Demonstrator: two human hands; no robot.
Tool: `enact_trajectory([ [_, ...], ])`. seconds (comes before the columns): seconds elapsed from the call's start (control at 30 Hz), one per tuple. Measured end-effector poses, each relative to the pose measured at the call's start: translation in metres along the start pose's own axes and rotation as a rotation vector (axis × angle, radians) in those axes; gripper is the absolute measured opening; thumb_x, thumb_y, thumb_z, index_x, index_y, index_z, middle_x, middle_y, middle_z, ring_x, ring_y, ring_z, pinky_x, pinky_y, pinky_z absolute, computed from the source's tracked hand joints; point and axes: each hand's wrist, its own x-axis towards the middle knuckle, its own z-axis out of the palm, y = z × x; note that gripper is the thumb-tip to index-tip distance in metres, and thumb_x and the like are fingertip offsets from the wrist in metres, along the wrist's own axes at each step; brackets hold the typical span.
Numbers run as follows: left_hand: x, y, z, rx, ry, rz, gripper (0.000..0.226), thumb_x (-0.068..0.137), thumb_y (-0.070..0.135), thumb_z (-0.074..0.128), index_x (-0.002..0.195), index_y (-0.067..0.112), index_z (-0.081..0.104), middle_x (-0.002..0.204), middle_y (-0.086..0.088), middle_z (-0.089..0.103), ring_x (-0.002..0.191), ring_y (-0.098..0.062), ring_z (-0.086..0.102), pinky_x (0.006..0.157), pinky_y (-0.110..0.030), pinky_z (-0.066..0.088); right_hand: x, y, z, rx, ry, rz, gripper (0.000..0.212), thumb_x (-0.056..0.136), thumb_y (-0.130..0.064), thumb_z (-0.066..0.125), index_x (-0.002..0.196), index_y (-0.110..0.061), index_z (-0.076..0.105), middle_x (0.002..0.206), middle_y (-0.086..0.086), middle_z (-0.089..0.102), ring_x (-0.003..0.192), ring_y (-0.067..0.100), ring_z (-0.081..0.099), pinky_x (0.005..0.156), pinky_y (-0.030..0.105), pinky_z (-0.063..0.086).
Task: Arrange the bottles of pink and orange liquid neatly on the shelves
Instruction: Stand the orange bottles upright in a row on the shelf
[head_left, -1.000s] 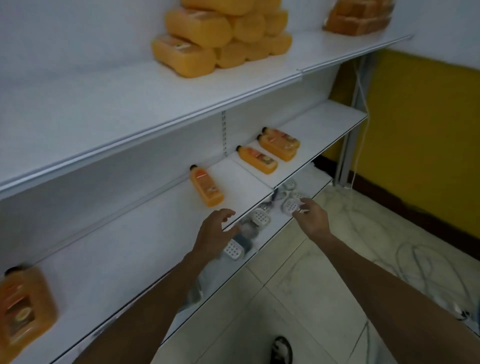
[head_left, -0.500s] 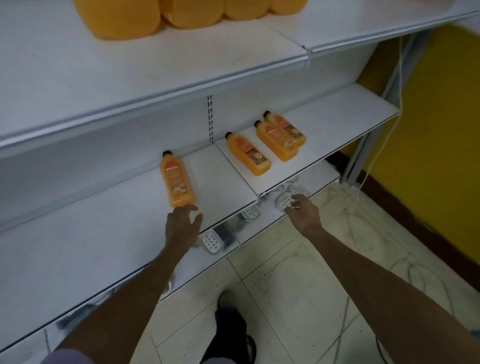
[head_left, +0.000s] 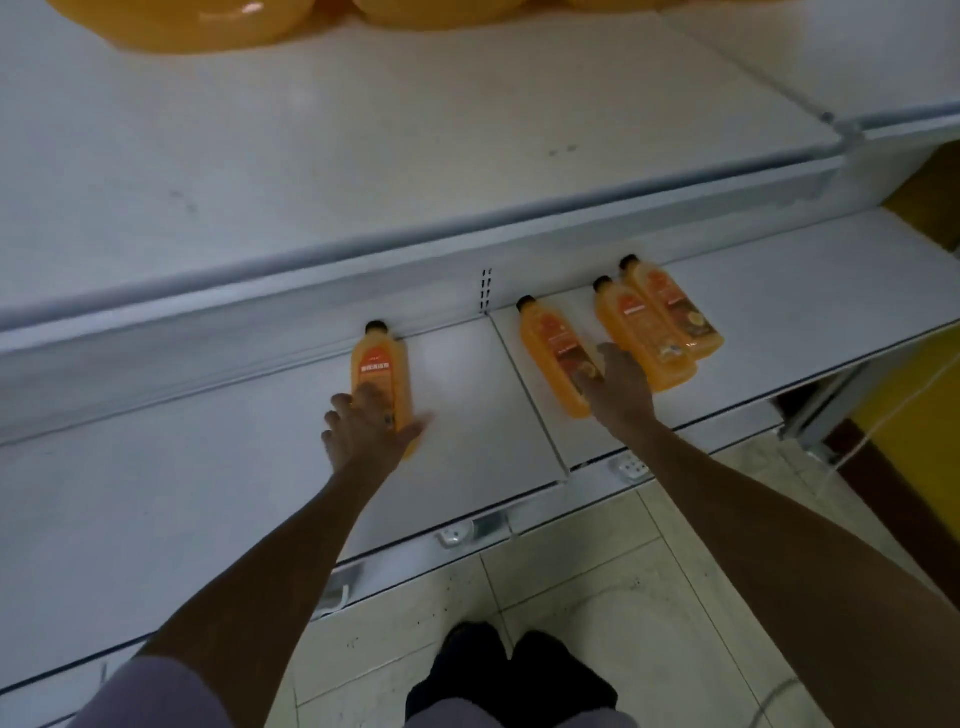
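Far left, the white middle shelf (head_left: 171, 509) runs bare until the leftmost bottle (head_left: 381, 366) of orange liquid. It lies flat on its back, black cap towards the rear wall of the unit. The left hand (head_left: 370, 432) lies over its lower end, fingers spread to the left of it and thumb out to the right. The picture is too blurred to tell whether the hand really grips the bottle or only rests on it.

Right of the seam between the shelf panels lies the second bottle (head_left: 555, 349), also flat and slanting a little. The right hand (head_left: 621, 391) reaches in with its fingers stretched out straight, lying against the lower right side of that bottle and holding nothing. Just beyond it the third bottle (head_left: 640, 332) and fourth bottle (head_left: 671, 312) lie side by side, touching, at the same slant.

Overhead, the upper shelf (head_left: 441, 156) carries large orange jugs (head_left: 208, 23) at its back edge. Below is the tiled floor (head_left: 582, 597), and at the far right a yellow wall (head_left: 919, 415).
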Motion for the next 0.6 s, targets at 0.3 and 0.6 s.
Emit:
enact_trajectory([
  [0.3, -0.003, 0.015, 0.002, 0.226, -0.068, -0.068, 0.093, 0.075, 0.044, 0.073, 0.140, 0.006, 0.019, 0.130, -0.019, 0.032, 0.118, -0.036, 0.041, 0.090, -0.042, 0.046, 0.050, 0.014, 0.025, -0.203, -0.258, 0.098, 0.105, 0.068, -0.054, 0.075, 0.144, -0.004, 0.022, 0.137, 0.018, 0.044, 0.124, 0.037, 0.045, 0.101, 0.047, 0.042],
  [0.6, -0.038, 0.022, 0.023, 0.390, -0.038, -0.134, 0.085, 0.078, 0.023, 0.069, 0.140, 0.005, 0.015, 0.130, -0.021, 0.034, 0.112, -0.036, 0.046, 0.088, -0.045, 0.050, 0.026, 0.025, 0.028, -0.155, -0.417, 0.061, 0.071, 0.062, -0.051, 0.079, 0.112, -0.008, 0.052, 0.108, 0.007, 0.061, 0.097, 0.024, 0.061, 0.086, 0.036, 0.051],
])
